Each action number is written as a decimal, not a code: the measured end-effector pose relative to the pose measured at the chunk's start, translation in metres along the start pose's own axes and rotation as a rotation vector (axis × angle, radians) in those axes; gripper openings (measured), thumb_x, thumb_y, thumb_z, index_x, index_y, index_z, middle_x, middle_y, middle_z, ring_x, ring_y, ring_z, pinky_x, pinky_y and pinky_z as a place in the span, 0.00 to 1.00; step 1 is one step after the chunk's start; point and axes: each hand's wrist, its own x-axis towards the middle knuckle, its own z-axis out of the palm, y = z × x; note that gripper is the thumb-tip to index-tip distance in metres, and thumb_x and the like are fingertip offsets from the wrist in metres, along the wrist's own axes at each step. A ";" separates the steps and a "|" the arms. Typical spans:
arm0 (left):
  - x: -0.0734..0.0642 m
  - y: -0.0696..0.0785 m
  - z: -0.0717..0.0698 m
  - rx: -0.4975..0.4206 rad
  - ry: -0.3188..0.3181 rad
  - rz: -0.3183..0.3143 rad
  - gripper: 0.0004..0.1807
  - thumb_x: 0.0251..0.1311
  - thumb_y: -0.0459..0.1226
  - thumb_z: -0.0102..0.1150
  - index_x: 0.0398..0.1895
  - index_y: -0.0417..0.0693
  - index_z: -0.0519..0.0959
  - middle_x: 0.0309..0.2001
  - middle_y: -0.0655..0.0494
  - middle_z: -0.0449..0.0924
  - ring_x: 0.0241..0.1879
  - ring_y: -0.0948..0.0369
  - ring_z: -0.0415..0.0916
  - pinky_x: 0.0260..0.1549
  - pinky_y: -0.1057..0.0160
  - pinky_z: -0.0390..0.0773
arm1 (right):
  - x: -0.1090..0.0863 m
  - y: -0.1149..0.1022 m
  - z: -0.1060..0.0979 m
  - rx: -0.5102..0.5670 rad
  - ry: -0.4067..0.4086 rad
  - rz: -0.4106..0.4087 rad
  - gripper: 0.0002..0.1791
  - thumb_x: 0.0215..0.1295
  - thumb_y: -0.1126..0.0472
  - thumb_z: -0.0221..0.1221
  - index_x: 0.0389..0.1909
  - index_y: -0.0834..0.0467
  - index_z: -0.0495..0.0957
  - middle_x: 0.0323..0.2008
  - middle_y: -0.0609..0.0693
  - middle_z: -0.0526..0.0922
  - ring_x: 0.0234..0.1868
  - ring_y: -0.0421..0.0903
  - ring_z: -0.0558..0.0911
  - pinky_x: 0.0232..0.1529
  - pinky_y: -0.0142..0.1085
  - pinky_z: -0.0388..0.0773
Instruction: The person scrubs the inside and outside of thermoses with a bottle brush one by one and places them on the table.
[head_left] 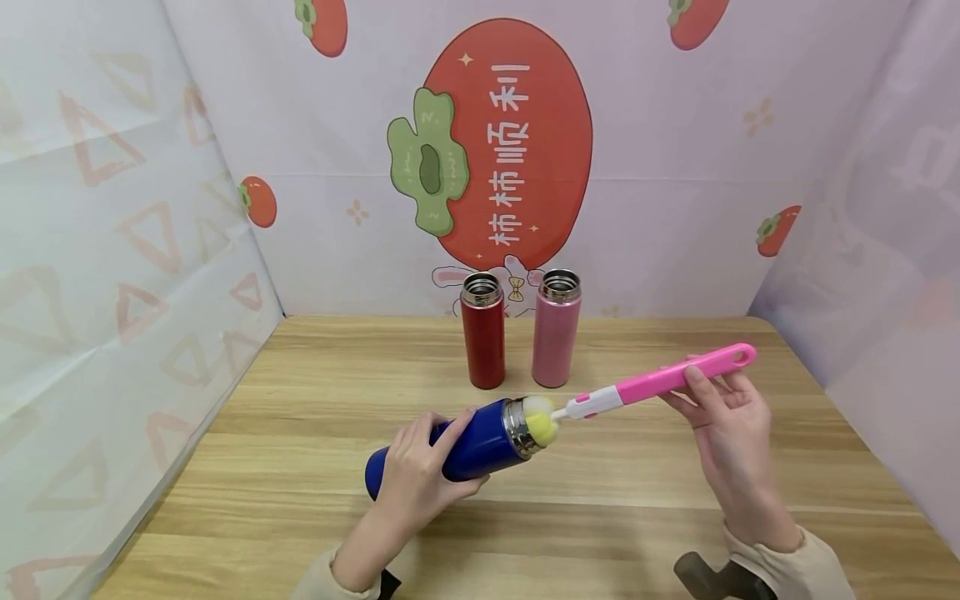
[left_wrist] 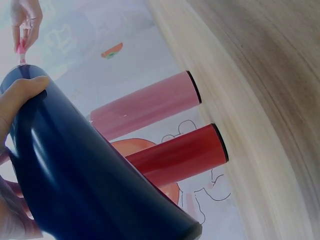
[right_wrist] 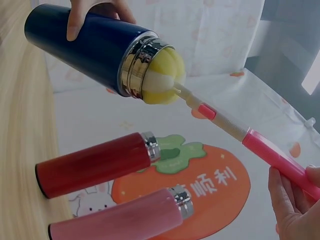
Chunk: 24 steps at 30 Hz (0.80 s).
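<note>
Left hand [head_left: 416, 471] grips the tilted blue bottle [head_left: 483, 442] round its body; sponge brush [head_left: 648, 386] at its mouth, handle pinched by raised right hand [head_left: 733, 429].

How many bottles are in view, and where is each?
3: a shiny blue cylindrical metal bottle, tilted in the left hand; a red cylindrical bottle upright on the wooden table; a pink cylindrical bottle upright beside it. No others show.
</note>
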 end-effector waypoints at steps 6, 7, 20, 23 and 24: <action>0.002 0.002 0.000 0.005 0.000 -0.012 0.45 0.18 0.54 0.74 0.50 0.54 0.73 0.31 0.50 0.71 0.28 0.57 0.72 0.25 0.58 0.73 | 0.000 0.004 0.002 0.006 -0.046 -0.025 0.09 0.59 0.79 0.45 0.39 0.71 0.70 0.31 0.59 0.80 0.32 0.49 0.82 0.38 0.40 0.76; 0.002 0.002 0.000 0.005 -0.001 -0.014 0.45 0.18 0.54 0.74 0.50 0.54 0.73 0.31 0.50 0.71 0.28 0.57 0.72 0.25 0.58 0.73 | 0.000 0.004 0.003 0.008 -0.053 -0.024 0.09 0.59 0.79 0.45 0.38 0.71 0.70 0.31 0.59 0.80 0.32 0.49 0.82 0.38 0.40 0.76; 0.006 0.007 0.001 -0.027 0.002 0.001 0.45 0.20 0.55 0.73 0.52 0.55 0.72 0.31 0.50 0.71 0.30 0.57 0.72 0.27 0.58 0.73 | 0.004 0.095 -0.075 -0.286 -0.201 0.093 0.15 0.60 0.73 0.51 0.48 0.69 0.66 0.42 0.66 0.76 0.43 0.59 0.77 0.43 0.46 0.73; 0.009 0.010 0.001 -0.038 -0.017 -0.002 0.45 0.21 0.55 0.73 0.53 0.56 0.71 0.32 0.50 0.71 0.31 0.57 0.72 0.28 0.57 0.74 | 0.002 0.129 -0.097 -0.360 -0.194 0.140 0.19 0.60 0.70 0.52 0.52 0.69 0.64 0.46 0.68 0.73 0.46 0.63 0.74 0.44 0.49 0.71; 0.009 0.011 0.001 -0.038 -0.024 -0.007 0.45 0.21 0.55 0.73 0.53 0.56 0.71 0.32 0.50 0.71 0.32 0.57 0.72 0.28 0.58 0.74 | 0.000 0.135 -0.100 -0.365 -0.187 0.149 0.19 0.60 0.70 0.52 0.53 0.68 0.64 0.46 0.68 0.72 0.46 0.64 0.74 0.45 0.49 0.71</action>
